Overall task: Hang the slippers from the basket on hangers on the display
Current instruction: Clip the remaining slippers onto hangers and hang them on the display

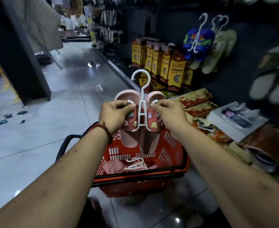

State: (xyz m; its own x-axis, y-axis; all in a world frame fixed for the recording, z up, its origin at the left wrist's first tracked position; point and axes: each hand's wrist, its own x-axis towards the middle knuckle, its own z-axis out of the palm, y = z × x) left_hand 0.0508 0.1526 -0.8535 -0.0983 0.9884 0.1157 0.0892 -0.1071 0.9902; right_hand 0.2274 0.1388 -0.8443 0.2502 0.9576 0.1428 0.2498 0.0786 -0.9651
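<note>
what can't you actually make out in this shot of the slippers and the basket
Head view only.
- Whether the pink slippers sit fully on the white hanger: left hand and right hand cover its arm tips.
- How many slippers lie in the red basket: the held pair and its wall hide them.
- Grey slippers at the right edge: blurred, cut off.
- Print on the yellow boxes: too small.

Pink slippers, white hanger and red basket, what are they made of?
Pink slippers: probably soft foam or rubber. They look matte, with thick, rounded moulded edges and little cartoon charms on the straps.
White hanger: hard plastic by its look. It is thin, smooth and slightly shiny, moulded in one piece with its hook.
Red basket: stiff plastic, with moulded slots in its walls.
</note>
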